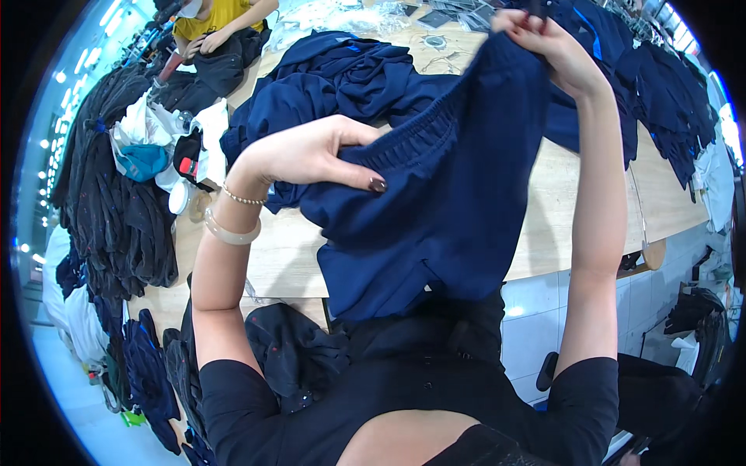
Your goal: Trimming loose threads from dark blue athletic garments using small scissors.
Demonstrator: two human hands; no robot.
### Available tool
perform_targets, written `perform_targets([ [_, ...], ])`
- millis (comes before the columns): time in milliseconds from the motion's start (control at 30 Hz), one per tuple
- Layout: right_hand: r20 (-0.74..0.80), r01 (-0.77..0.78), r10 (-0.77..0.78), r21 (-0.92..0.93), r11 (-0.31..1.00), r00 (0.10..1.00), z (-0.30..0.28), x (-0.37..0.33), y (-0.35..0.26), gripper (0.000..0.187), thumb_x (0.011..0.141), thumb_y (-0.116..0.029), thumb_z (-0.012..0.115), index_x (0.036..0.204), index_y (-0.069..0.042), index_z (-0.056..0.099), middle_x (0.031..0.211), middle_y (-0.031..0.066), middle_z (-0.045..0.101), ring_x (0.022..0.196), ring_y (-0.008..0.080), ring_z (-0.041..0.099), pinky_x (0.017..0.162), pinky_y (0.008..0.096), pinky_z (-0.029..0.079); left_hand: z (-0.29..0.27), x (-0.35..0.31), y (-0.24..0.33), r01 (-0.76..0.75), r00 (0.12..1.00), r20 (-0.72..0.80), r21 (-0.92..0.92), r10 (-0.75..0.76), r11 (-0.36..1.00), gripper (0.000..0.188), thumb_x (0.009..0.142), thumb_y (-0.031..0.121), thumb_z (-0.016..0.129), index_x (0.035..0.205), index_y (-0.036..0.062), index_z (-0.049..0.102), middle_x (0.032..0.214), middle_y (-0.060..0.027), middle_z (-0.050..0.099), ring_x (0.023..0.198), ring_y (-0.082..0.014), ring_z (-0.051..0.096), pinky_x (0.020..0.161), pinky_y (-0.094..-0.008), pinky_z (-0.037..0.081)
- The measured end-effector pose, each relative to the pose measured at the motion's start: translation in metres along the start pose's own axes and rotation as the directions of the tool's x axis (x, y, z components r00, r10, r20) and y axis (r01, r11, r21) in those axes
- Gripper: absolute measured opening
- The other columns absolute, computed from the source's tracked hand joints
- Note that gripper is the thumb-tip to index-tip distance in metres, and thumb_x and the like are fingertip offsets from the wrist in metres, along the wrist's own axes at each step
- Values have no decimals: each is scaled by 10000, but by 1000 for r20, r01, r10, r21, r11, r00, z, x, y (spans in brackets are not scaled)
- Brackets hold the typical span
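Navy pants (474,179) with a gathered elastic waistband hang stretched between my hands, over the near table edge and my lap. My left hand (318,155) is closed on one side of the waistband, thumb on the outside and fingers hidden inside it. Raised at the upper right, my right hand (544,43) pinches the other end of the waistband. Something dark shows at its fingertips by the top edge of the picture; I cannot make out what it is. The pants' lower ends fall in front of my black clothing.
A heap of navy garments (334,78) lies on the wooden table (287,248) just beyond my left hand. More navy clothing (660,93) hangs over the right side. Dark garments (109,186) are piled at left. Clear plastic bags (334,15) lie far back, near a person in yellow (210,27).
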State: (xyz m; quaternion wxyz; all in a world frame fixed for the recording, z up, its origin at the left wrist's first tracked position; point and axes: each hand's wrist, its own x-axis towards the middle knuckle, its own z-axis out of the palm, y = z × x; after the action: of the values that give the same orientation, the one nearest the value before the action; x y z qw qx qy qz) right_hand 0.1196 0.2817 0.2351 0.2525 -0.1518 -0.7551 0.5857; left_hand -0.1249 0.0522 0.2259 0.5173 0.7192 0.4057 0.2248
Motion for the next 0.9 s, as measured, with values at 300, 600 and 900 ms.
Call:
perform_targets([
  [300,275,-15,83,-239,971,958,77,46,62,156,921,-150,561,1012,-32,609,1030,27,627,990,115,572,945,224,393,71,23,-9,-71,931,-343,-512,-128,856,361,771,-1,743,1103,-31,604,979,-75,685,833,-113,659,797,-264,538],
  [600,-395,-239,64,-412,879,917,120,-67,89,160,945,-169,528,949,-10,515,845,178,598,777,286,613,731,348,475,108,25,-37,-284,752,-572,-729,-327,623,306,801,-90,659,1090,-28,579,1029,-71,663,934,-119,637,885,-265,503],
  [900,-414,98,-217,-290,952,884,131,-139,56,300,753,-132,779,926,40,603,833,77,626,710,107,594,646,210,472,110,35,-34,-314,731,-606,-706,-312,635,359,801,-106,640,1144,-41,554,1063,-94,653,963,-139,634,915,-277,491],
])
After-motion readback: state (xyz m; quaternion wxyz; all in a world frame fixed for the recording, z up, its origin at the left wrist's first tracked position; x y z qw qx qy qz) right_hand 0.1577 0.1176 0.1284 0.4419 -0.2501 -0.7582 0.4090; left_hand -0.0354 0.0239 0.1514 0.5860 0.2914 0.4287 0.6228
